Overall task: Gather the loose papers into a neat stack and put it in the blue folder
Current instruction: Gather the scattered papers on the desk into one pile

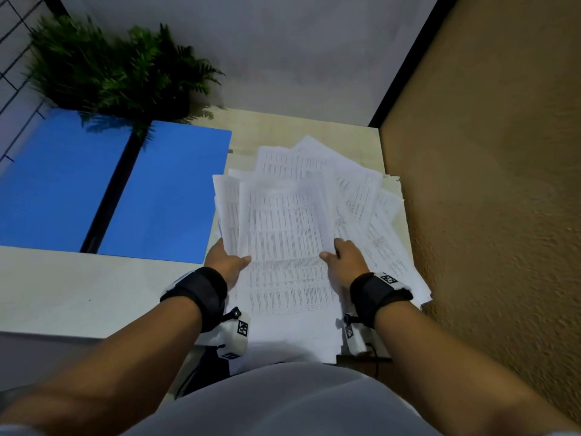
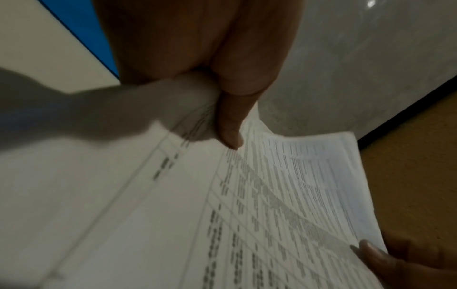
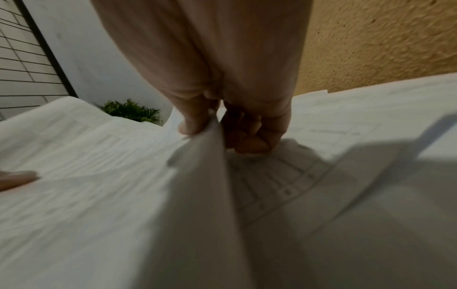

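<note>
Hands (image 1: 228, 261) (image 1: 344, 262) pinch thin printed papers (image 1: 283, 240)

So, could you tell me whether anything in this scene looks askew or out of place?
Yes: the papers are fanned at different angles, not squared up, while the left hand and right hand grip them. The blue folder lies open, holding none.

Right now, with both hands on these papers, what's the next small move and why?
Probably draw the fanned sheets in under the held papers. The left hand and right hand pinch a few sheets, but others splay toward the wall, and the blue folder lies open.
</note>
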Demonstrator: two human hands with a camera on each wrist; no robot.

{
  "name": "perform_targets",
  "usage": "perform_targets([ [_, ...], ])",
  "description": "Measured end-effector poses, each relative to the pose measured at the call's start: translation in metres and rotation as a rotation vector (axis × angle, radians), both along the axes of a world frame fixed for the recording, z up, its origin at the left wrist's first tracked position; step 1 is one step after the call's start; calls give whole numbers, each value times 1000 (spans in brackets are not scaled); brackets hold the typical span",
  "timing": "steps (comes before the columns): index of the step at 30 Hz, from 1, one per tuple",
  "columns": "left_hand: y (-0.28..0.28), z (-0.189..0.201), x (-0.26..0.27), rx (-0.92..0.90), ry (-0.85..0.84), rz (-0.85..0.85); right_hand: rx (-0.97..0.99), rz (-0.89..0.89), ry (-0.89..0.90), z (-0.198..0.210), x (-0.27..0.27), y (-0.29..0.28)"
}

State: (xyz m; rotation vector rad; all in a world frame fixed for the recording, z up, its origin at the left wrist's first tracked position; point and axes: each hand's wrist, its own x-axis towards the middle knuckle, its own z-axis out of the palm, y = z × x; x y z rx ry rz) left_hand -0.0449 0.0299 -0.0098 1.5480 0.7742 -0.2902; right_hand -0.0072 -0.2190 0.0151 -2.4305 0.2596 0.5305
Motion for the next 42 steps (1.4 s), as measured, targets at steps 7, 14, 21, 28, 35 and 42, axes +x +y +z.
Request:
perform_targets([
  [7, 26, 20, 0, -149, 18, 52, 3, -230, 66, 8, 23, -46],
  [14, 25, 25, 38, -144, -58, 101, -59, -58, 58, -1, 16, -51],
  [21, -3, 24, 67, 131, 29, -82, -66, -29, 76, 6, 7, -57],
  [28, -15, 21, 51, 238, -51, -23, -27, -166, 8, 21, -3, -64],
  [35, -10, 17, 27, 153, -23, -20, -302, -291, -132, 70, -7, -96],
  [42, -8, 13, 17, 35, 35, 16, -435, -473, -796, 181, -3, -107],
])
